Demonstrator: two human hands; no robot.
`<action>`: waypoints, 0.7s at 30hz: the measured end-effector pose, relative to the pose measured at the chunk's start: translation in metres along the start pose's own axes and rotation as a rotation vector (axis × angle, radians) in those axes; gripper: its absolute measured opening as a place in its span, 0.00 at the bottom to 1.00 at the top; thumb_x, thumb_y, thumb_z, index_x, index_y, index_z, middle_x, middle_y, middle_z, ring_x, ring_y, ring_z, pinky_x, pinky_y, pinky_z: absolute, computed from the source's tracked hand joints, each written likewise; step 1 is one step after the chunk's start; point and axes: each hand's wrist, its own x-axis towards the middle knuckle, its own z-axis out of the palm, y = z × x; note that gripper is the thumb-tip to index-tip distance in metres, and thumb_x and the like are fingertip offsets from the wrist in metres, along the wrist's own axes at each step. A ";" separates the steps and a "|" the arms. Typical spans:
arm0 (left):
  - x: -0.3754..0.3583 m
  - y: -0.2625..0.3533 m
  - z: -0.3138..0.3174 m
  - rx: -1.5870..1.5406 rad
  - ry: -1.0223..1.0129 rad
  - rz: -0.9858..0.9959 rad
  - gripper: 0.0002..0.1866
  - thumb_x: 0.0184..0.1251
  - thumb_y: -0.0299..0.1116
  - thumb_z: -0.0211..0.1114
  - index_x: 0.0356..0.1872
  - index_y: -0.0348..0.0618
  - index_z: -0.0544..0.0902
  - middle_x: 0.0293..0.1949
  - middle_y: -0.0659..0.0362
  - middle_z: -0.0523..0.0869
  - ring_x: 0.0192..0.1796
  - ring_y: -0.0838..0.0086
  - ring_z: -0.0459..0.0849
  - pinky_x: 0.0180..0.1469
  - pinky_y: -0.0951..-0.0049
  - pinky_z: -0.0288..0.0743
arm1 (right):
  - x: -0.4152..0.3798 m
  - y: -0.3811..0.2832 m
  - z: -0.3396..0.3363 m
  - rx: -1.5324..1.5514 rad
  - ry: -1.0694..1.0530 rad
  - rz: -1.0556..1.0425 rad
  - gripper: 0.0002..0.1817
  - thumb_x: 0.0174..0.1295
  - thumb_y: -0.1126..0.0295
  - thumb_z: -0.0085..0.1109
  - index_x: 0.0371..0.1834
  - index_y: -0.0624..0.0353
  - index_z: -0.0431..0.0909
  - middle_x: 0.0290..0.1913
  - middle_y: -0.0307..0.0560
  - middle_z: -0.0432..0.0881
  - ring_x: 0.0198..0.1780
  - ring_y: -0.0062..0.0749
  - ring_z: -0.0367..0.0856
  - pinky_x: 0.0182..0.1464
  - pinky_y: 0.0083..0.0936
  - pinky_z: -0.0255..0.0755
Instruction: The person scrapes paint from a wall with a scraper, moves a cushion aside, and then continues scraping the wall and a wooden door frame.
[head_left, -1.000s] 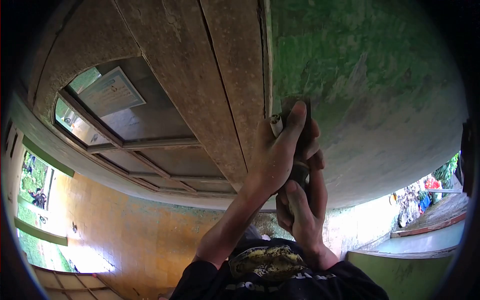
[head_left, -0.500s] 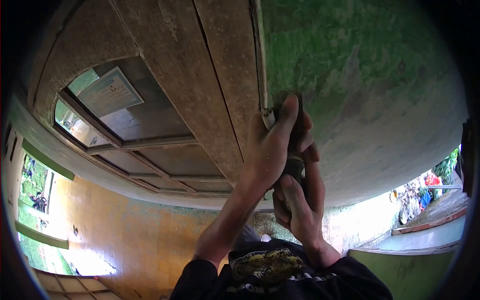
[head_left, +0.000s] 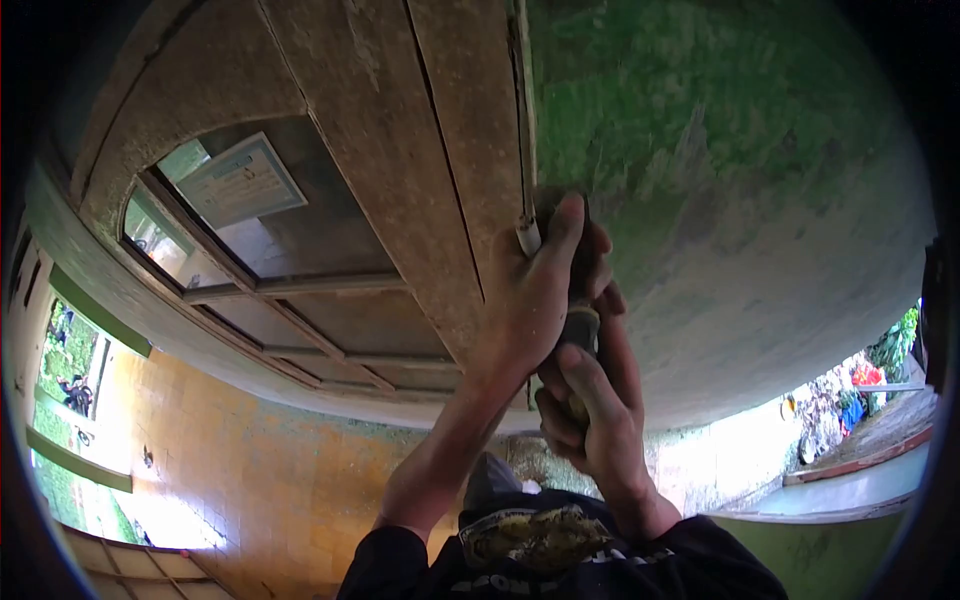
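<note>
My right hand is wrapped round the handle of a scraper, thumb along it. Higher up, my left hand grips the scraper's dark, flat blade, its thumb on the near side and fingertips showing beyond the right edge. A white cigarette with a dark tip sticks out between the fingers of that hand. The blade's upper end lies against the green painted wall, right beside the wooden frame's edge. My left hand hides part of the blade.
Left of the wall runs a brown wooden frame with a glazed window, and a paper notice shows behind the glass. Below lies a tan tiled floor. A ledge stands at the lower right.
Both hands and the scraper have shifted slightly left and down along the wall, and the hold stays the same. The view has moved a little, so the window appears further right.
</note>
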 end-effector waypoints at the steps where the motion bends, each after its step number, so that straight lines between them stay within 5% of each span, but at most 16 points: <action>1: -0.003 -0.001 -0.001 0.032 -0.013 0.009 0.17 0.76 0.40 0.52 0.29 0.39 0.74 0.17 0.63 0.72 0.18 0.77 0.75 0.23 0.72 0.76 | -0.001 0.000 0.000 0.023 0.002 0.033 0.36 0.69 0.68 0.44 0.78 0.45 0.39 0.25 0.33 0.64 0.13 0.09 0.56 0.12 0.10 0.48; 21: -0.001 -0.006 -0.012 -0.004 0.054 0.024 0.20 0.76 0.41 0.53 0.27 0.36 0.75 0.15 0.62 0.72 0.16 0.79 0.73 0.22 0.69 0.78 | 0.005 0.027 0.000 -0.091 -0.029 -0.120 0.36 0.70 0.67 0.46 0.77 0.52 0.39 0.23 0.33 0.66 0.13 0.09 0.57 0.14 0.11 0.49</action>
